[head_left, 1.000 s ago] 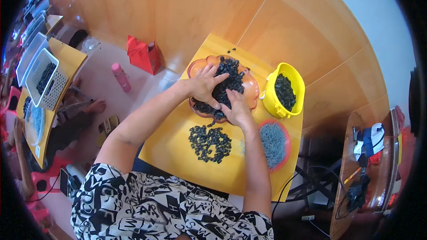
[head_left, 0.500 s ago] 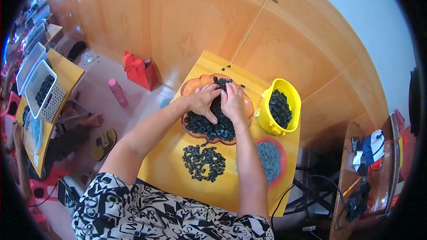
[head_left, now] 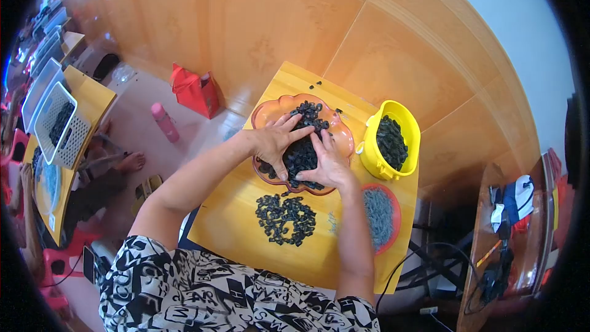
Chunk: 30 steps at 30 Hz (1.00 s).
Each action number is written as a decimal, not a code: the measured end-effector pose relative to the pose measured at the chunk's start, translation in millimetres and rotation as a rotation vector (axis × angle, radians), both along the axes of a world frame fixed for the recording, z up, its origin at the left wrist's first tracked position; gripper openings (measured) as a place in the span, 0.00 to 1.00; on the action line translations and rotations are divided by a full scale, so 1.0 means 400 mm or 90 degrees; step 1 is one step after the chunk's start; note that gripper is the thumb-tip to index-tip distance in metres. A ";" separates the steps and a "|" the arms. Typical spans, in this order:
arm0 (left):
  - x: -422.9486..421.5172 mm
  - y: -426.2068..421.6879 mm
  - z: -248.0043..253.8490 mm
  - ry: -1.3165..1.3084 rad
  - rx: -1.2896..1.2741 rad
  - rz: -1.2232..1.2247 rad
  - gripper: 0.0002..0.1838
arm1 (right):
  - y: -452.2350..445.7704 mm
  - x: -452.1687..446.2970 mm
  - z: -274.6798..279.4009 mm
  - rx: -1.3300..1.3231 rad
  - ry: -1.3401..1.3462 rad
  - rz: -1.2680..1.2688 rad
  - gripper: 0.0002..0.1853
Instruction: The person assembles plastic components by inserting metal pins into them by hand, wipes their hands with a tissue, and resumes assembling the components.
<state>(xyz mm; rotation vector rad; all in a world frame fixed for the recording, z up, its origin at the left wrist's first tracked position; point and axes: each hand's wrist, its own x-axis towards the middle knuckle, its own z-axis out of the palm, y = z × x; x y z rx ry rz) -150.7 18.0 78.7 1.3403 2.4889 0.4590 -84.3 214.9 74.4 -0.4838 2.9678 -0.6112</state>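
Note:
An orange scalloped tray (head_left: 265, 112) on the yellow table holds a heap of small black parts (head_left: 301, 158). My left hand (head_left: 276, 144) lies over the left side of the heap, fingers spread and thumb pointing toward me. Across from it, my right hand (head_left: 329, 163) rests on the right side with its thumb stretched out leftward. Both hands touch the black parts, and some show between them. Nearer me, a loose patch of similar black parts (head_left: 273, 215) lies on the tabletop. What the parts are is too small to tell.
Right of the tray stands a yellow bucket (head_left: 369, 158) with black parts. A red round dish (head_left: 396, 209) of thin grey pieces sits by my right forearm. A red bag (head_left: 195, 92) and pink bottle (head_left: 164, 123) stand on the floor. A person sits at the left table (head_left: 92, 95).
My hands have moved apart and slightly toward me over the tray, and the right thumb now stretches out. More black parts show at the tray's far side.

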 end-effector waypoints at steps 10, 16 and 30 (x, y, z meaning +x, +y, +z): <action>0.010 0.061 -0.052 0.010 0.129 0.130 0.37 | -0.053 -0.028 -0.018 -0.076 0.032 -0.085 0.39; 0.024 0.120 -0.102 -0.043 0.402 0.291 0.29 | -0.031 -0.059 -0.096 -0.386 0.093 -0.132 0.26; 0.143 0.204 -0.027 -0.247 0.940 0.503 0.13 | -0.170 0.007 0.008 -1.057 0.041 -0.392 0.12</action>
